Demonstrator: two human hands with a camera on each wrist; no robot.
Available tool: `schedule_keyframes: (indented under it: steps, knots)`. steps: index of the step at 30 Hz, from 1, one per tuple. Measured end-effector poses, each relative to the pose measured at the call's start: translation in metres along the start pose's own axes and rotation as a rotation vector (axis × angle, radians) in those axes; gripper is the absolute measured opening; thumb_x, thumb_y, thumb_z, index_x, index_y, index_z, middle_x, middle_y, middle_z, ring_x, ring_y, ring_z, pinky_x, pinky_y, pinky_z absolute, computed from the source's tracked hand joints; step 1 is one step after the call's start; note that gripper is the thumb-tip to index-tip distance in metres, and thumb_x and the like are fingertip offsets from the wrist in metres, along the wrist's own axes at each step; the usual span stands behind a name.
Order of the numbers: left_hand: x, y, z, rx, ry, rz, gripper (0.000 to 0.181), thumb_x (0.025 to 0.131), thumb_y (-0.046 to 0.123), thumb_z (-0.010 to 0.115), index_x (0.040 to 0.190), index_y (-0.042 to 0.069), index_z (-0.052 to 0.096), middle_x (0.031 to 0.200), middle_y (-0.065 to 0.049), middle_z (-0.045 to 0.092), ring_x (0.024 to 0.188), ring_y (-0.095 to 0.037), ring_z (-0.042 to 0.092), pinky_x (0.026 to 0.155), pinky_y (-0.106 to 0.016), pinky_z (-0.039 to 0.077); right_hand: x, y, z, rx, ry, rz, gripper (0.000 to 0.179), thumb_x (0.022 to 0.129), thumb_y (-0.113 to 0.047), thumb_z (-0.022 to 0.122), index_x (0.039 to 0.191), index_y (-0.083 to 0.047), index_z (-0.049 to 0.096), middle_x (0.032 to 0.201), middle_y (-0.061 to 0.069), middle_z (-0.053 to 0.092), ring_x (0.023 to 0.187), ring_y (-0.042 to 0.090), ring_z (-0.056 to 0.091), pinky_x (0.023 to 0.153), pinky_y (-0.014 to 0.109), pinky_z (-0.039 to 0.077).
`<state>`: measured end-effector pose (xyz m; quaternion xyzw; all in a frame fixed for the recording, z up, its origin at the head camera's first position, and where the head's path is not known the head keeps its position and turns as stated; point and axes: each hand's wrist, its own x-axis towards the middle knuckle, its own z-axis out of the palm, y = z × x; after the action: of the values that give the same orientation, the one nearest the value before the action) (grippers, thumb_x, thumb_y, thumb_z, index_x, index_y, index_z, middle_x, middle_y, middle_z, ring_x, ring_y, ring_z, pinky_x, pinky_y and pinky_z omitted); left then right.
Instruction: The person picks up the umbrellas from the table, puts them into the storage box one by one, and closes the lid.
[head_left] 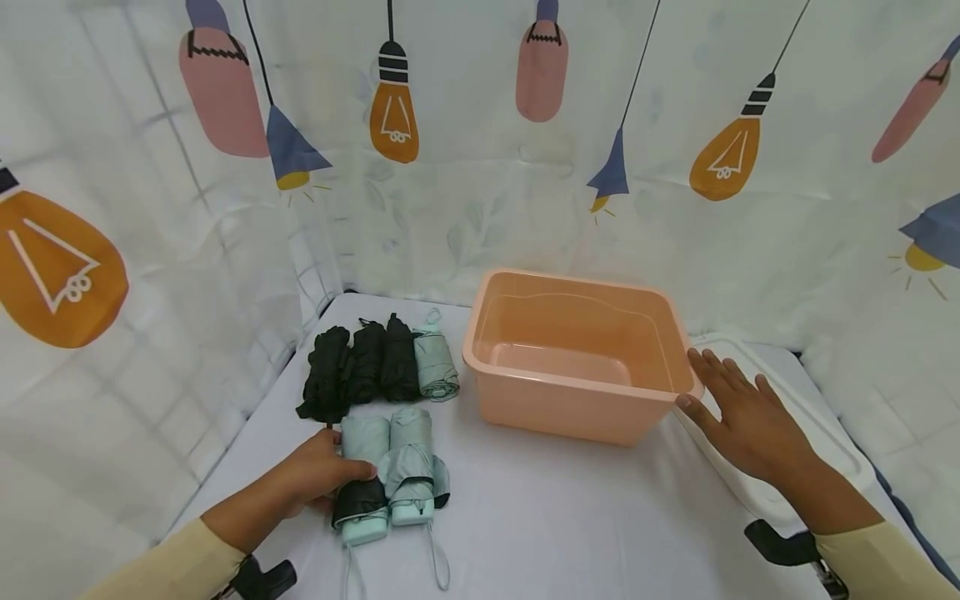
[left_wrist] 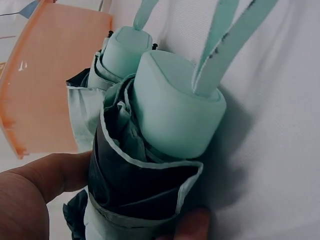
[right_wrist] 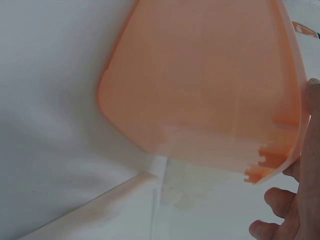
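My left hand [head_left: 322, 472] grips a folded mint-green umbrella [head_left: 365, 529], thumb on one side and fingers on the other. In the left wrist view its pale handle [left_wrist: 175, 110], wrist strap and dark inner cloth show. A second mint-green umbrella [head_left: 411, 467] lies beside it on the right, its cloth partly loose. My right hand [head_left: 757, 433] touches the right rim of a peach plastic tub [head_left: 570, 408], fingers extended. In the right wrist view the tub's wall [right_wrist: 210, 85] slopes by the fingers [right_wrist: 280, 202].
Behind the held umbrella lie three black rolled bundles, one at the left [head_left: 327, 375], and a mint-green rolled bundle [head_left: 437, 362]. A white lid-like panel [head_left: 817, 417] lies right of the tub. White cloth [head_left: 570, 517] covers the table; patterned curtains [head_left: 465, 200] hang around it.
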<state>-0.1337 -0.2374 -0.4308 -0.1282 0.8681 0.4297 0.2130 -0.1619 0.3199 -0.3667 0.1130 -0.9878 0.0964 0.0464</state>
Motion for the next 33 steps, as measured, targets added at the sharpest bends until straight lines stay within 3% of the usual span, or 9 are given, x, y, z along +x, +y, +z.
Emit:
schedule_keyframes:
  steps: [8,13,22,27,33]
  knots:
    - [0.001,0.002,-0.005,-0.14,-0.052,0.01,0.099,0.088,0.019,0.078,0.152,-0.013,0.009,0.146,-0.044,0.028,0.116,-0.049,0.054,0.08,-0.055,0.058,-0.001,0.002,0.0,-0.001,0.004,-0.005,0.078,0.107,-0.058,0.039,0.166,-0.018,0.008,0.165,0.025,0.019,0.149,0.053,0.014,0.116,0.067,-0.006]
    - [0.002,0.0,-0.007,-0.17,-0.061,0.023,0.104,0.088,0.016,0.08,0.156,-0.007,0.005,0.151,-0.045,0.021,0.126,-0.054,0.048,0.081,-0.057,0.057,-0.001,0.002,-0.002,0.005,0.005,-0.014,0.078,0.107,-0.057,0.04,0.166,-0.017,0.009,0.165,0.024,0.019,0.149,0.052,0.014,0.117,0.066,-0.006]
    - [0.004,-0.004,-0.017,-0.22,-0.077,0.056,0.102,0.088,0.012,0.079,0.158,0.001,0.005,0.148,-0.045,0.024,0.121,-0.051,0.053,0.08,-0.056,0.057,-0.002,0.0,-0.005,0.041,-0.023,-0.036,0.076,0.108,-0.054,0.041,0.166,-0.015,0.011,0.165,0.025,0.019,0.15,0.051,0.013,0.118,0.064,-0.008]
    - [0.006,0.003,-0.028,-0.246,-0.092,0.081,0.103,0.09,0.013,0.078,0.16,0.005,0.002,0.151,-0.042,0.025,0.123,-0.049,0.054,0.083,-0.055,0.057,-0.001,0.0,-0.009,0.036,-0.034,-0.026,0.079,0.107,-0.057,0.042,0.166,-0.014,0.012,0.166,0.026,0.017,0.15,0.052,0.011,0.117,0.064,-0.009]
    - [0.002,0.016,-0.042,-0.259,-0.095,0.124,0.105,0.092,0.014,0.076,0.16,0.005,-0.002,0.148,-0.038,0.035,0.113,-0.037,0.062,0.082,-0.052,0.058,0.0,0.001,-0.012,0.047,-0.049,-0.012,0.08,0.106,-0.059,0.043,0.166,-0.015,0.012,0.166,0.026,0.014,0.151,0.051,0.004,0.116,0.066,-0.01]
